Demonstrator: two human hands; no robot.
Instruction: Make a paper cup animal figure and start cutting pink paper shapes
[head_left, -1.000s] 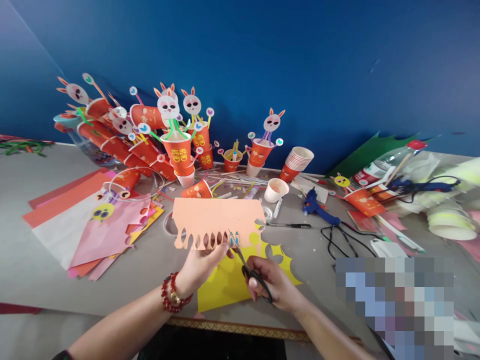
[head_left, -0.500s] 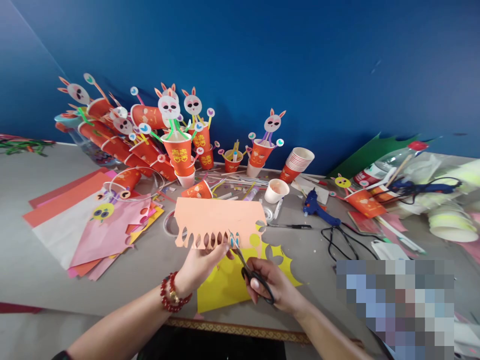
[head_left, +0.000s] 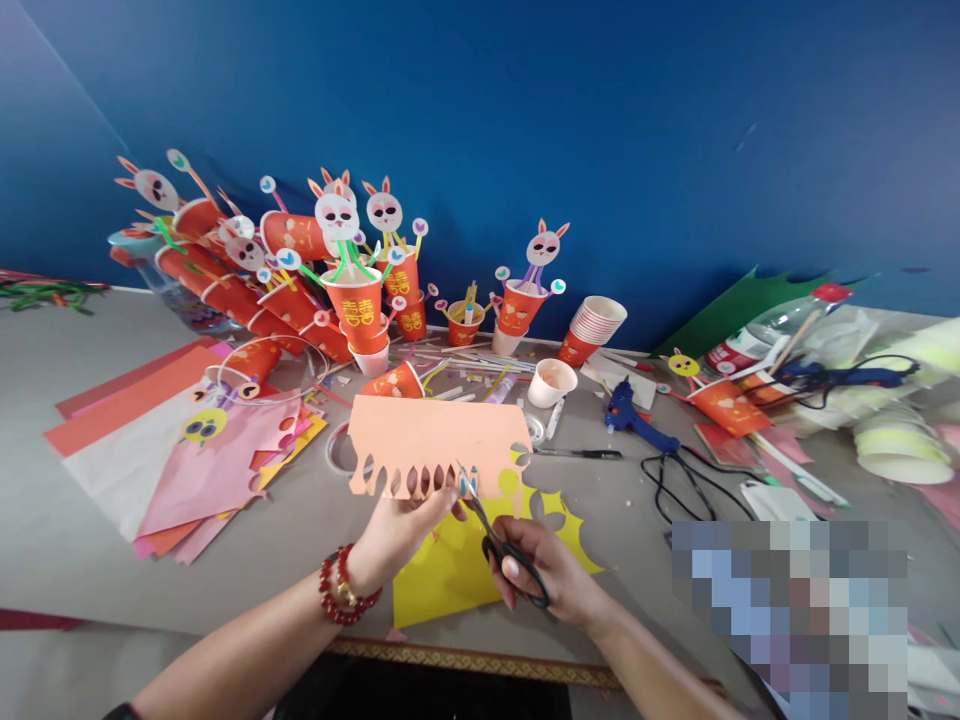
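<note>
Beyond your peach paper sheet rises a plain blue wall, and beneath the sheet spreads your grey table, littered with scraps and thin sticks behind the sheet. Left of the sheet lies a fan of coloured papers; a yellow sheet lies on its near side.

Far right of the peach sheet, a clear bottle with a red cap lies tilted. Behind the sheet and to its right leans a stack of paper cups, nested together. Behind the sheet's left half stands a red cup with green straws and a rabbit face rising from it. A white cup, just beyond the sheet's right corner, shows a pale orange inside. Straight behind the sheet, a small red cup holds yellow sticks and a marker.

Your left hand pinches the peach sheet's near edge, fingers clamped on it; your right hand has its fingers closed around the scissors, blades at that same edge.
</note>
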